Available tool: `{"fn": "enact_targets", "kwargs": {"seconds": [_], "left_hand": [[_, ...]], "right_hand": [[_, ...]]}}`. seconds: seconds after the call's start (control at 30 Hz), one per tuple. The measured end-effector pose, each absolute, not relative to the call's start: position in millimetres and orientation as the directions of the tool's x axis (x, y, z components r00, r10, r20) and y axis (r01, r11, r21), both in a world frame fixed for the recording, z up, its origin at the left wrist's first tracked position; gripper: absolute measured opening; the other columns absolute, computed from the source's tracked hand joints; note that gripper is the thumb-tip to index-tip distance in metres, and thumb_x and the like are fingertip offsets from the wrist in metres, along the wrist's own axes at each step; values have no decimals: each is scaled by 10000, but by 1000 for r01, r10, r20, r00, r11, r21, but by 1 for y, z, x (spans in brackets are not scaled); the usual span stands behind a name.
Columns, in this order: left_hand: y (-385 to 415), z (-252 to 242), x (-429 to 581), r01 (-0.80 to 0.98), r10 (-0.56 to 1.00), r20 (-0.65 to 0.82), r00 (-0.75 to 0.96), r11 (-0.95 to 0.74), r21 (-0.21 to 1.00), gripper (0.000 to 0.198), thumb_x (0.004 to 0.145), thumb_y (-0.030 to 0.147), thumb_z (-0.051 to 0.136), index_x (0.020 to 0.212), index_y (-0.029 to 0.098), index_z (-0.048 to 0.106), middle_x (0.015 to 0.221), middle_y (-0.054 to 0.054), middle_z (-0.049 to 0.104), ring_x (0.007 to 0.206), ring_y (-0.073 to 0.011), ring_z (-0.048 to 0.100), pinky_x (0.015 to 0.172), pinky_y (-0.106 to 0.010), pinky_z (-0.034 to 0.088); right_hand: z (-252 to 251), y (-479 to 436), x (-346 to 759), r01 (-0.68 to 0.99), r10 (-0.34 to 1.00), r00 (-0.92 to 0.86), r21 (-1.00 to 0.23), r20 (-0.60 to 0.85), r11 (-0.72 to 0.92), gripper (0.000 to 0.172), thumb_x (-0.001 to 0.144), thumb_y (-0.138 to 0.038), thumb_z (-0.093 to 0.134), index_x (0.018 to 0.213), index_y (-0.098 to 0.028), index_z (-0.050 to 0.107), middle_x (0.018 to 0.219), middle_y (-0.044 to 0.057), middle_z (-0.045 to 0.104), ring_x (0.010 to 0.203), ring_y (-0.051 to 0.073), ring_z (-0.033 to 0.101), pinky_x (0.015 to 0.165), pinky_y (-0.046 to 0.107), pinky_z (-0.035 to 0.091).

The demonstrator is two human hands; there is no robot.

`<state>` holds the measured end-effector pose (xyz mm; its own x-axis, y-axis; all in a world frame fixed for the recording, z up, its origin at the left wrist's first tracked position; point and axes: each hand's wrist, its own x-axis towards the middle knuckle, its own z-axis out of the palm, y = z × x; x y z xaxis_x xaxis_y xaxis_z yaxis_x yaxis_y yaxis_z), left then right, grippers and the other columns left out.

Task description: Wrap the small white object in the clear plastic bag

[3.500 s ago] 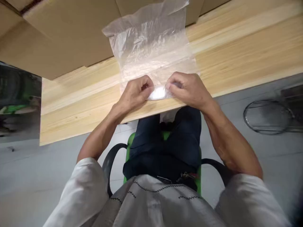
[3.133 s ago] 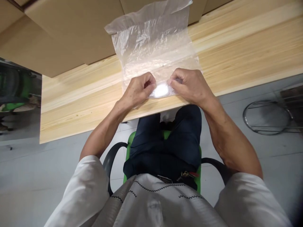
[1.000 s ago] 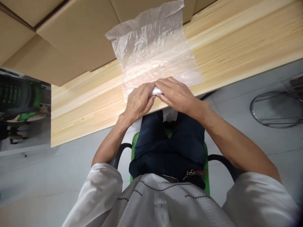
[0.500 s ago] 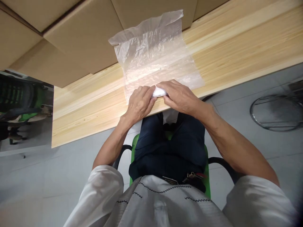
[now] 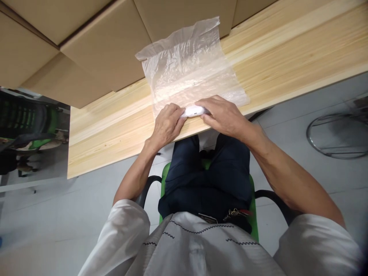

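A clear plastic bag lies flat on the light wooden table, its near end at the table's front edge. A small white oval object sits at that near end, seemingly inside the plastic. My left hand is curled with its fingertips pressed on the object's left end. My right hand is curled over the object's right end and the plastic there. Both hands rest at the table's edge, close together.
Brown cardboard boxes stand on the table behind and left of the bag. I sit on a green chair with black armrests. A round metal stool frame stands on the grey floor at right. More green chairs are at left.
My hands have drawn closer together over the white object since 3.5 s ago. In the last second they parted slightly, showing more of the object. The view shifted a little.
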<state>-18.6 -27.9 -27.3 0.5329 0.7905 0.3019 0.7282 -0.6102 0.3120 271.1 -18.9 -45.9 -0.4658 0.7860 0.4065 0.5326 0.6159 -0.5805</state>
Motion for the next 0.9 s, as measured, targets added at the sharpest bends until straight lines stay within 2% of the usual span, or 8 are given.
{"fn": "enact_targets", "kwargs": {"seconds": [0.27,0.4,0.5,0.63,0.77,0.9], "left_hand": [[-32,-25,-21,708,807,299,510,-591,386,601,1297,686,435,1450,281,852,1236,-134,797,1162,-324,770,1032,-501,647],[-32,-26,-23,677,782,335,526,-623,390,622,1259,734,544,1629,285,764,1385,-148,796,1255,-333,780,1084,-508,654],[-30,-28,-21,666,744,391,542,-664,340,692,1242,780,563,1696,274,690,1496,-160,775,1330,-338,774,1075,-514,675],[-26,-25,-7,663,728,409,550,-679,316,626,1249,794,525,1594,309,718,1487,-134,797,1279,-322,756,1040,-547,696],[-21,-18,7,633,726,385,570,-687,357,600,1282,766,439,1440,297,779,1322,-133,823,1210,-320,765,1017,-549,688],[-17,-17,8,619,731,358,580,-682,389,662,1261,819,441,1436,285,792,1279,-129,819,1145,-307,762,969,-528,682]], "right_hand": [[-44,-17,280,491,785,-482,-623,388,609,490,1056,-302,680,1524,-268,822,1485,150,880,1385,428,745,1186,636,613],[-42,-16,281,492,790,-491,-631,368,600,445,1097,-347,669,1509,-259,815,1509,154,870,1404,429,737,1217,640,593],[-40,-16,282,470,780,-503,-639,373,609,409,1144,-407,649,1488,-263,818,1540,148,855,1424,431,736,1243,641,579],[-41,-15,283,437,768,-506,-650,393,621,395,1174,-477,657,1466,-275,831,1541,143,854,1437,435,738,1260,649,572],[-41,-13,282,419,766,-498,-661,406,623,400,1196,-540,649,1445,-294,842,1512,130,862,1423,430,739,1264,661,570],[-41,-13,283,408,761,-504,-663,409,627,396,1195,-534,647,1425,-281,849,1492,135,863,1412,437,742,1269,678,566]]}}
